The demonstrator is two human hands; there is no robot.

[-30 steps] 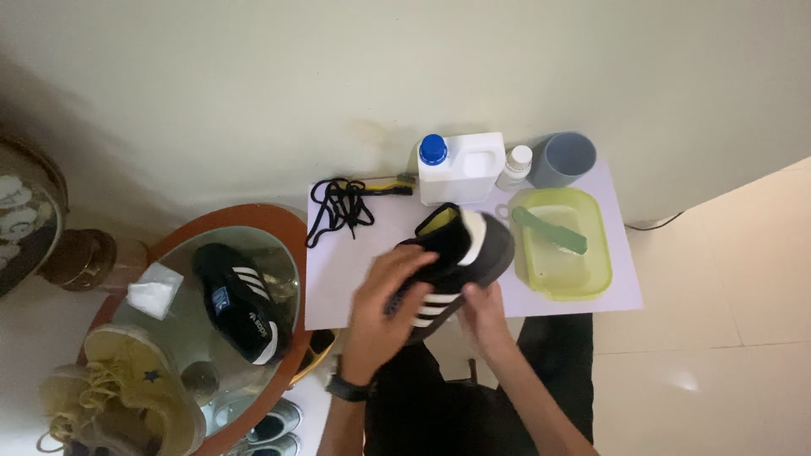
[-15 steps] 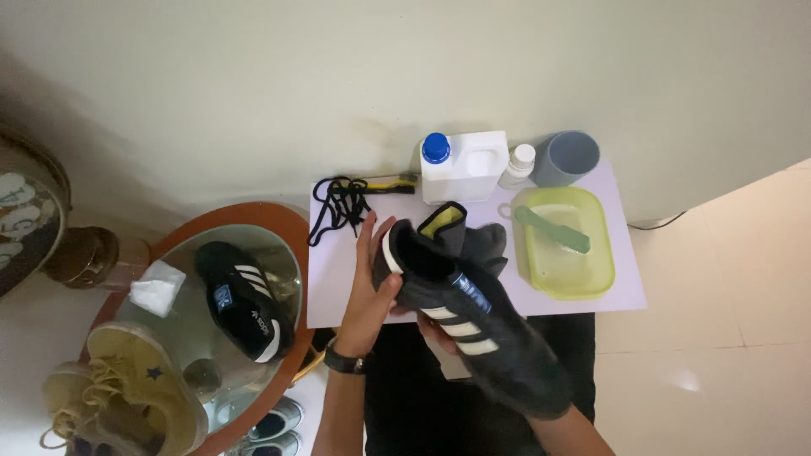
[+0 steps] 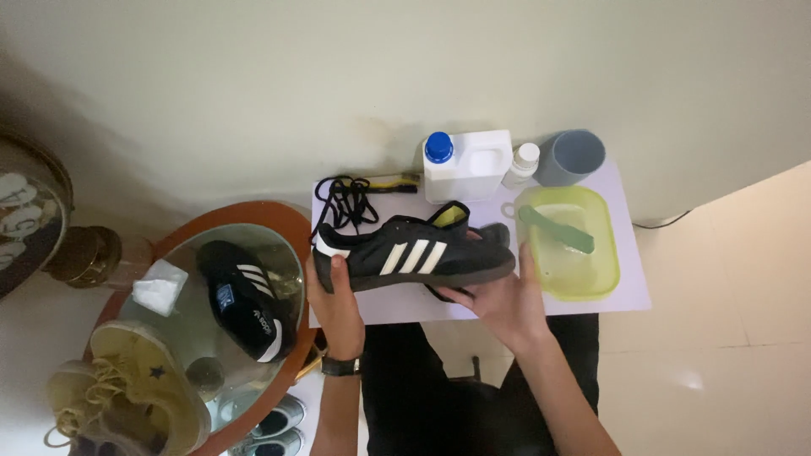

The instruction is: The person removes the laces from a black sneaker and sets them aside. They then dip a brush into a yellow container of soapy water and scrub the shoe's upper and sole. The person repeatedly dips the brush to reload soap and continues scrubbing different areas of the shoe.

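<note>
Two hands | black shoe [image 3: 414,253] sideways — toe apparently left

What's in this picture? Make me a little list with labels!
left hand: holds the toe end of the black sneaker
right hand: supports the sneaker's heel end
white sheet: under the green tub, white jug, small bottle, grey cup and black laces
round glass table: carries a second black sneaker and a yellow shoe

A black sneaker [image 3: 414,252] with three white stripes is lying level on its side above the white mat, laces out, its yellow-lined opening facing away from the person.
</note>
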